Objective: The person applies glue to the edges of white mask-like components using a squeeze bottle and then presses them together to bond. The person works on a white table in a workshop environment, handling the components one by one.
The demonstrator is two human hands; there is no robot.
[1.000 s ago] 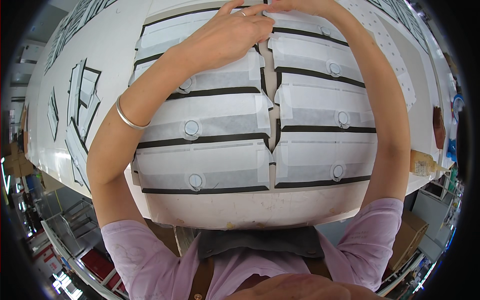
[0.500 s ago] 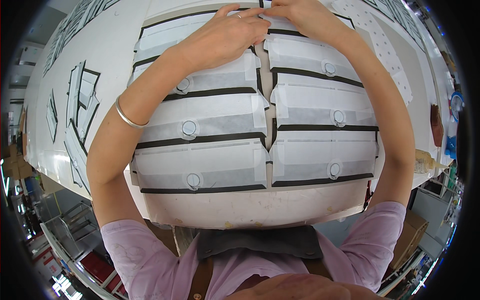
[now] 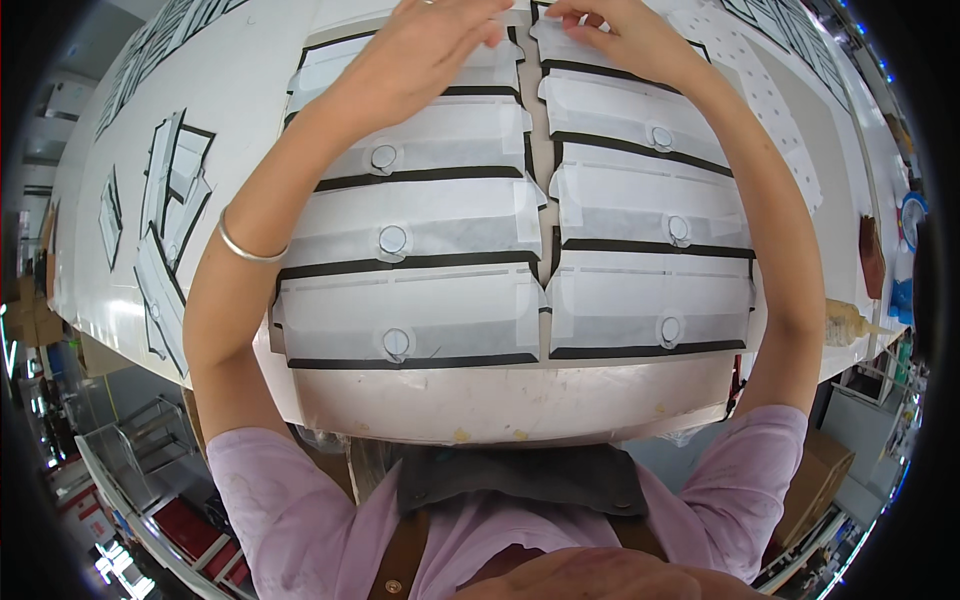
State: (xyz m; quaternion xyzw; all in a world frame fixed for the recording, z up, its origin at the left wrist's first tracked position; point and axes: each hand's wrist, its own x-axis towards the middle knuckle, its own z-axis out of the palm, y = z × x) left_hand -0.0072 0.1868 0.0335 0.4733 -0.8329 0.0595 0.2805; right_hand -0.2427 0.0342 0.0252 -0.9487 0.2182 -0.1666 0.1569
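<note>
Flat white panels with black edges lie in two columns before me, and each of the nearer ones has a round disc under a clear patch, such as the near left panel (image 3: pixel 460 315) and the near right panel (image 3: pixel 620 300). Over the far end of the left column is my left hand (image 3: pixel 425 50), its fingers stretched out and partly cut off by the upper edge. My right hand (image 3: pixel 625 35) is above the far right panel (image 3: pixel 553 45), fingers loosely curled, thumb apart. Nothing shows in either hand; whether the fingertips touch the panels is hard to see.
Loose black-edged pieces (image 3: pixel 165 215) lie in a pile on the left of the white table (image 3: pixel 250 60). At right are a dotted sheet (image 3: pixel 775 130), a yellowish squeeze bottle (image 3: pixel 845 323), a dark reddish-brown object (image 3: pixel 870 257) and a blue tape roll (image 3: pixel 912 215).
Both hands were close together at the gap between the far panels. They have parted, the left going leftward and up, the right slightly to the right. The view has shifted a little.
</note>
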